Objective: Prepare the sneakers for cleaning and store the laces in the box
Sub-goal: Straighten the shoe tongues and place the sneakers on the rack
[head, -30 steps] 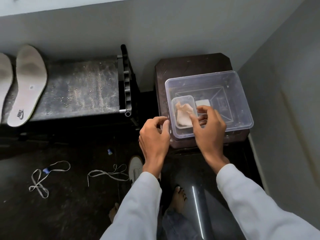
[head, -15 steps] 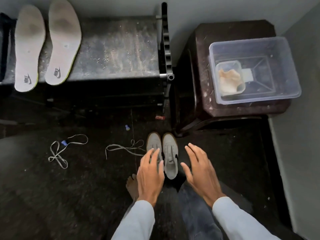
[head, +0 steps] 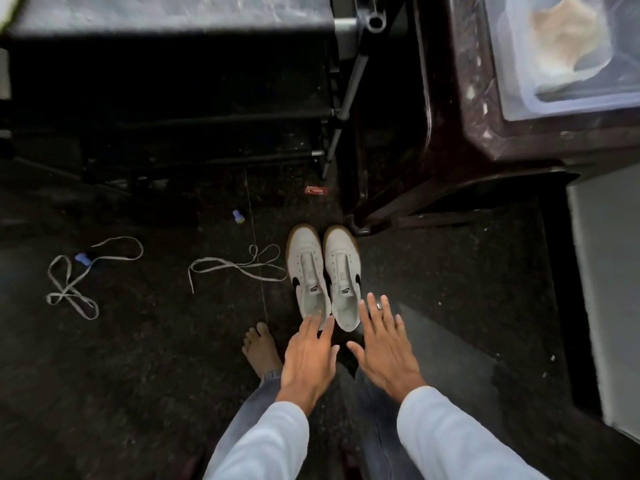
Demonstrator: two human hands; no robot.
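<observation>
Two white sneakers with gum soles stand side by side on the dark floor, the left sneaker and the right sneaker, both without laces. My left hand hovers just behind the left sneaker's heel, fingers spread, holding nothing. My right hand, with a ring, is spread over the right sneaker's heel, also empty. One loose lace lies left of the sneakers. A second lace lies farther left. The clear plastic box sits on a dark stool at top right.
Inside the clear box is a smaller tub with a crumpled cloth. A black bench stands at the back left. A pale wall bounds the right. My bare foot rests near the sneakers. Small scraps of litter dot the floor.
Both hands left the clear box on the stool and dropped to the sneakers' heels. The view tilted down and moved closer to the floor.
</observation>
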